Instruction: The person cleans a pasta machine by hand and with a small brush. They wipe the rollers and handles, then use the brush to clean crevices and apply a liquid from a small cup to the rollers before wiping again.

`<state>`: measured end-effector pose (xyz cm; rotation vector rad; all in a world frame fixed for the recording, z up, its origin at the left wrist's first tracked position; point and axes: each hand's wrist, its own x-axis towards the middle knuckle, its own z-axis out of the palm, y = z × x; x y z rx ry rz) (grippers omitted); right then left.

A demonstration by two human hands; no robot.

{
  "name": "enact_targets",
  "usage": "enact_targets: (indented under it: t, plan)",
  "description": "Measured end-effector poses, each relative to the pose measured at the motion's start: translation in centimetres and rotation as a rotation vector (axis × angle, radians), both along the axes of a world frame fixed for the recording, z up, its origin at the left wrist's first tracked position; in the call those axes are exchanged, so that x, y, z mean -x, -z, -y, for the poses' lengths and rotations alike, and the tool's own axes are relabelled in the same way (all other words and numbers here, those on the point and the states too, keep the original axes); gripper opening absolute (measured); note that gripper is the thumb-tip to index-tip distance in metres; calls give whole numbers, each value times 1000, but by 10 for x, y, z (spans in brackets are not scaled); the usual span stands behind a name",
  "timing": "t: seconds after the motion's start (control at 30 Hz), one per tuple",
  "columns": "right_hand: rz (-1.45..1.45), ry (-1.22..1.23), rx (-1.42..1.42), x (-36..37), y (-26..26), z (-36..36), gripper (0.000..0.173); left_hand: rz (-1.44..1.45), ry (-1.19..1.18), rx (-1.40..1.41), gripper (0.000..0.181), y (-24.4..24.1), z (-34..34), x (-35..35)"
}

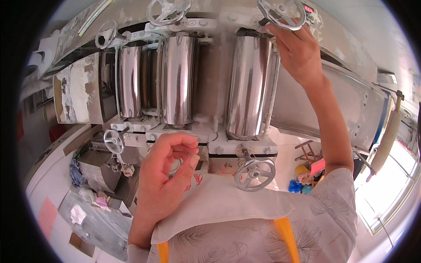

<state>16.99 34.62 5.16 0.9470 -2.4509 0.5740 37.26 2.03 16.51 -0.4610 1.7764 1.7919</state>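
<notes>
My right hand (297, 52) reaches to the far side of a roller machine and grips the rim of a metal handwheel (282, 13). My left hand (169, 164) is raised with curled fingers, thumb and fingertips apart, in front of the machine's near edge; nothing shows between them. Behind it, a near handwheel is mostly hidden. Polished metal rollers stand in a row: one at the right (249, 85), one in the middle (178, 80) and a narrower one at the left (130, 82). Another handwheel (255, 174) sits close to my apron (230, 200).
Further handwheels stick out at the left front (114, 141) and far left (106, 34). A metal sheet (329, 105) extends to the right, with a cloth-wrapped roller (386, 141) beyond. Below left is a metal box (98, 167); a folding stool (307, 151) stands at lower right.
</notes>
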Motion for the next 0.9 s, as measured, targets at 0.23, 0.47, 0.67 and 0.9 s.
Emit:
enact_targets:
  t: [0.23,0.47,0.67,0.9]
  plan:
    - [34,26,71,0,2,1,28,-4,-71,26,32,-9,-1,-11]
    - [20,-37,15,1,-7,-2,22,-37,-124,50,31,-8,6,-23]
    - [141,142,172,-6,-2,9,16,-22,-300,47,29,-12,20,-35]
    - [517,451,340,-6,-16,24,26,-42,-372,140,25,0,53,-48]
